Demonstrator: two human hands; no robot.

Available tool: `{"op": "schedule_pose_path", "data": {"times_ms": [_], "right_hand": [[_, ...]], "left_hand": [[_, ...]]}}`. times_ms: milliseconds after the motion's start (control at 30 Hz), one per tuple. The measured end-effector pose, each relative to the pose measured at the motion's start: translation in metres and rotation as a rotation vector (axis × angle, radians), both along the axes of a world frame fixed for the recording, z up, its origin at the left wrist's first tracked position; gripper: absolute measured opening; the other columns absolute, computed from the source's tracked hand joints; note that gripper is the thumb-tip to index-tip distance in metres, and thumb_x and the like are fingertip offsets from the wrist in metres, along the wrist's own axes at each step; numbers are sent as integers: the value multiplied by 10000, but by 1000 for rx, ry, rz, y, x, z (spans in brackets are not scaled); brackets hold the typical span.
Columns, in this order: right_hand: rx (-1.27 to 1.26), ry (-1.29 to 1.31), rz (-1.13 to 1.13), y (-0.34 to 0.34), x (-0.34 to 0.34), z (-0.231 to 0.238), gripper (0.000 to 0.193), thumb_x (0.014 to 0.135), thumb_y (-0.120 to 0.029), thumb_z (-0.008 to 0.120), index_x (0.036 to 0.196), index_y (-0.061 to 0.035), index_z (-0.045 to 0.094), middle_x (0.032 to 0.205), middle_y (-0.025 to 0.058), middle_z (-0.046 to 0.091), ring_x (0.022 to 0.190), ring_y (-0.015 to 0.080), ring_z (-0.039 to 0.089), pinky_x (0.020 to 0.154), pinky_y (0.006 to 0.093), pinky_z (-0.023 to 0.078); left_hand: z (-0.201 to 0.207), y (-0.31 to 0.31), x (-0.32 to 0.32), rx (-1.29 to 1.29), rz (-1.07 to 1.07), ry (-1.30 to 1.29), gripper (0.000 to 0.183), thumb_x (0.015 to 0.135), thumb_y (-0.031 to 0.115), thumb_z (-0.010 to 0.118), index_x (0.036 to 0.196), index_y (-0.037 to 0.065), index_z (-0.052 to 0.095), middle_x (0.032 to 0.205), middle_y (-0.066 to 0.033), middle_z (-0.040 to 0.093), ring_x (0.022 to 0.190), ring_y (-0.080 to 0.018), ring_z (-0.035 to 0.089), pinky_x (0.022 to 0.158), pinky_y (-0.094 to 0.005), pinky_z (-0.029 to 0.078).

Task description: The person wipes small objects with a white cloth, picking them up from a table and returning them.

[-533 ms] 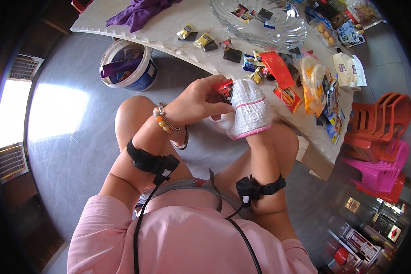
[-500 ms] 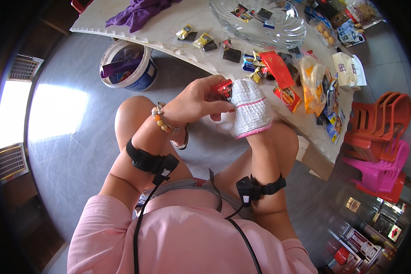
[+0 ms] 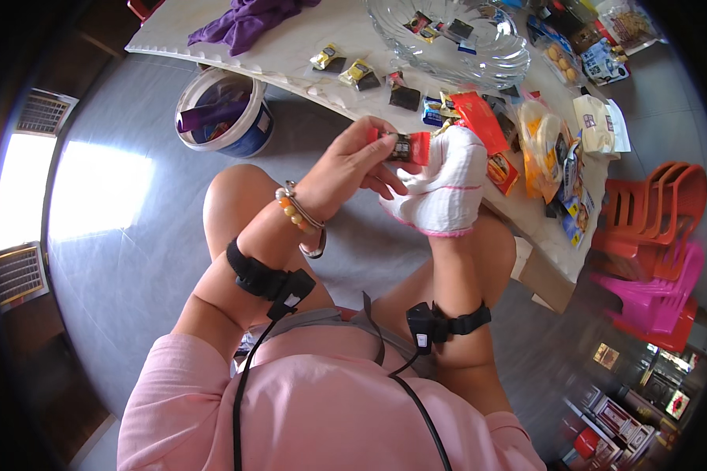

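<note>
My left hand (image 3: 355, 161), bare and with a beaded bracelet (image 3: 292, 210) at the wrist, pinches a small red and black snack packet (image 3: 408, 147) by its left end. A white knitted glove with pink trim covers my right hand (image 3: 446, 184), which is close against the packet's right end. The glove blurs how its fingers are bent. Both hands are above my lap at the table's near edge. Just beyond them are a blue sachet (image 3: 432, 111) and a flat red packet (image 3: 480, 122).
On the marble-patterned table (image 3: 294, 71) stand a glass bowl (image 3: 491, 74) and several dark wrapped snacks. A purple cloth (image 3: 247, 23) lies at its far left. Below is a white and blue bucket (image 3: 247, 129). Stacked orange chairs (image 3: 644, 212) stand at the right.
The packet has come out from beside the glove and now lies level, more of it showing. My right hand has shifted slightly right, and its gloved shape has spread.
</note>
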State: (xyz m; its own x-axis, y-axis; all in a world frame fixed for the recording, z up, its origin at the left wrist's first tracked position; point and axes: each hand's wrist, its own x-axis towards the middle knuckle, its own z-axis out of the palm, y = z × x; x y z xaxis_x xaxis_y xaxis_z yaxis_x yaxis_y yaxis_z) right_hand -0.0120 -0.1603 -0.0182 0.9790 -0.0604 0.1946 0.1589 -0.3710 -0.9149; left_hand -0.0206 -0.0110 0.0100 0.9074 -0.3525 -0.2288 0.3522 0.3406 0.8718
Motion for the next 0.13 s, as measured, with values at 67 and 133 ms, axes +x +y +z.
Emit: {"op": "schedule_pose_path", "data": {"times_ms": [67,133], "right_hand": [[302,239,73,7,-5,-4,209,744,-135,548,900,-53,437,770,89,477,680,209,510,586,323,407],[488,413,181,12,-10,-17,241,839,-259,501,997,-86,441,916,94,509,824,188,539,723,316,456]], "left_hand": [[-2,-7,-5,-57,-26,7,263,915,223,376,1130,72,385,893,-113,584,681,-136,599,566,-241,492],[-9,-7,-2,12,-137,-20,341,909,193,389,1230,123,297,968,-76,567,740,-156,595,607,-247,498]]}}
